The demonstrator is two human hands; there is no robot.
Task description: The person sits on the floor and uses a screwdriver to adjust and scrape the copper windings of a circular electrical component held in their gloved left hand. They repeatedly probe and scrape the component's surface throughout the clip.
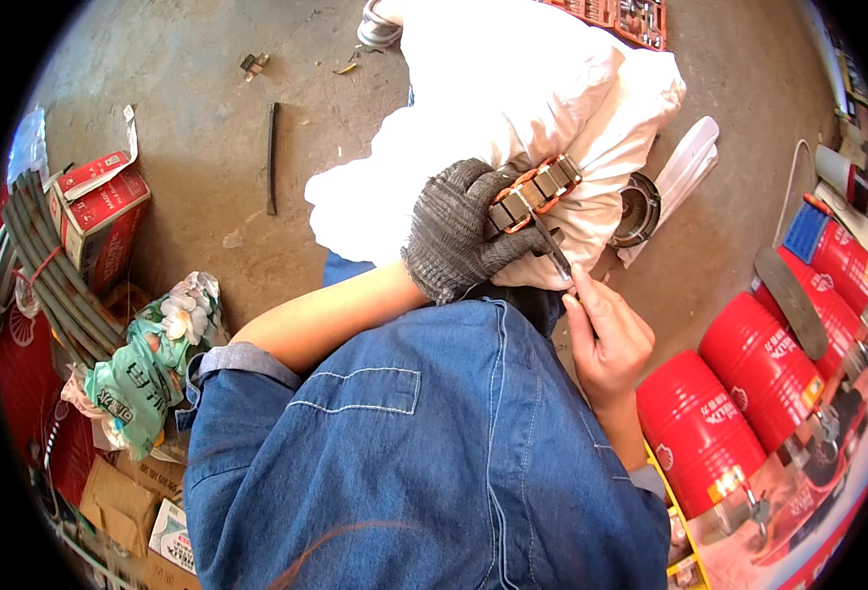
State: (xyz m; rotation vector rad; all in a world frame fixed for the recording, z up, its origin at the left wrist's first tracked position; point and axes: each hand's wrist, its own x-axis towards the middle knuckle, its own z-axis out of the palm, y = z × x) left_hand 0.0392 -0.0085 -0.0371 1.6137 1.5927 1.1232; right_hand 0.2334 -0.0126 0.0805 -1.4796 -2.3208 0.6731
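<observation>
My left hand, in a dark grey knit glove, is closed round a block of several metal segments with orange edging, just above my lap. A thin dark strip with a paler lower end hangs from near the block down to my bare right hand, whose thumb and index finger are closed at its tip. A bunched white cloth lies behind and under my left hand. A round dark metal part sits to the right of the cloth, partly hidden by it.
A red tool case is at the top. On the left are coiled grey hoses, a red box and green bags. Red drums line the right. A black strip lies on the concrete floor.
</observation>
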